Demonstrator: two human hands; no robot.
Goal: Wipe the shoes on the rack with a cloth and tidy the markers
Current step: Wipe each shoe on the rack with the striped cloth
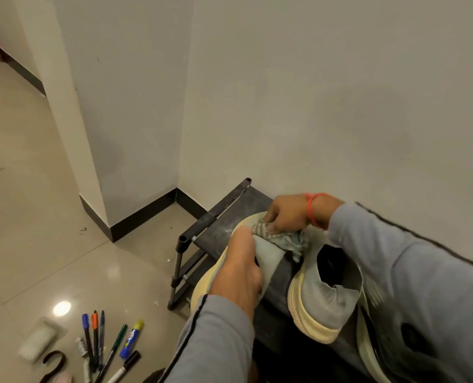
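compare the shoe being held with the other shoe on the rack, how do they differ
The held shoe is gripped by the left hand while the right hand presses a cloth onto it; the other shoe rests untouched on the rack. The other shoe's dark opening shows; the held shoe's is hidden. Both are grey with cream soles.

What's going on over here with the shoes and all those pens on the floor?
A person is cleaning shoes on a low black rack. The left hand grips one pale shoe while the right hand presses a striped cloth against it. A second shoe sits beside it on the rack. The markers lie scattered on the floor, untouched.
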